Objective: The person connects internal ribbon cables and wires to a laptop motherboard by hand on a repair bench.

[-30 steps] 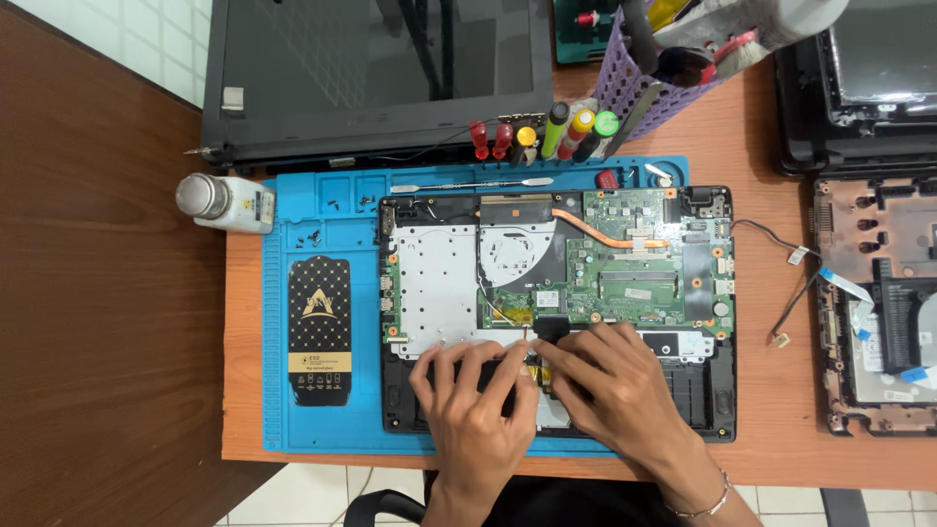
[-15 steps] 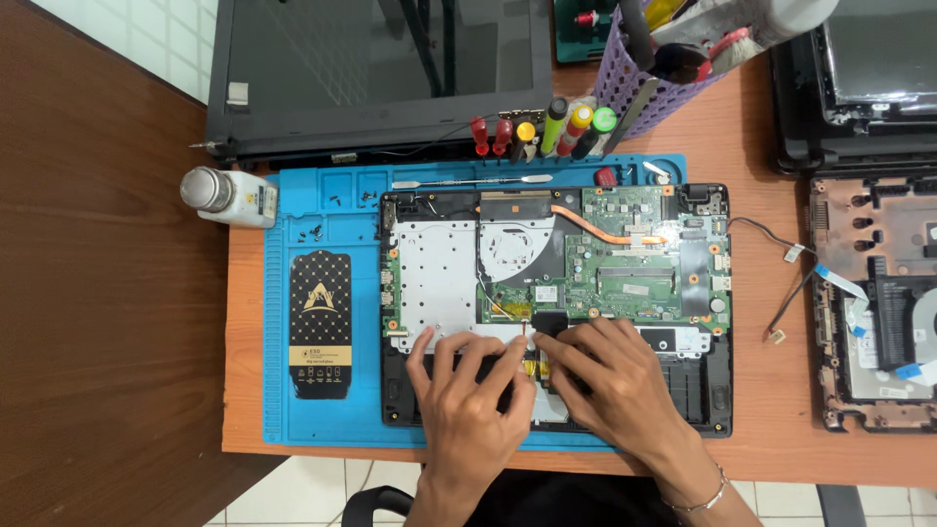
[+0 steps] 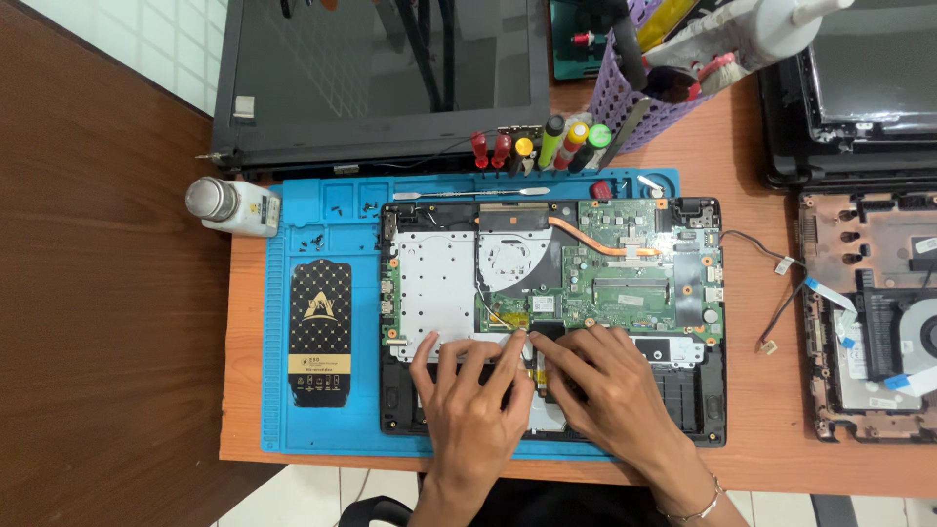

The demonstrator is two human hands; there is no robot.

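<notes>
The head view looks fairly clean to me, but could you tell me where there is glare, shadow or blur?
Head view: even, soft light; the dark laptop screen at the top mirrors a grid and dark bars. Both hands, left hand and right hand, cast only faint shadows on the opened laptop. The blue mat is sharp; the purple basket at the top edge looks slightly soft.

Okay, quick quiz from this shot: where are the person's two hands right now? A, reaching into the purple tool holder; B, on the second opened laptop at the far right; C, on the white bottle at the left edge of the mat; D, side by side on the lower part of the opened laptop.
D: the left hand and right hand rest side by side on the lower part of the opened laptop.
</notes>
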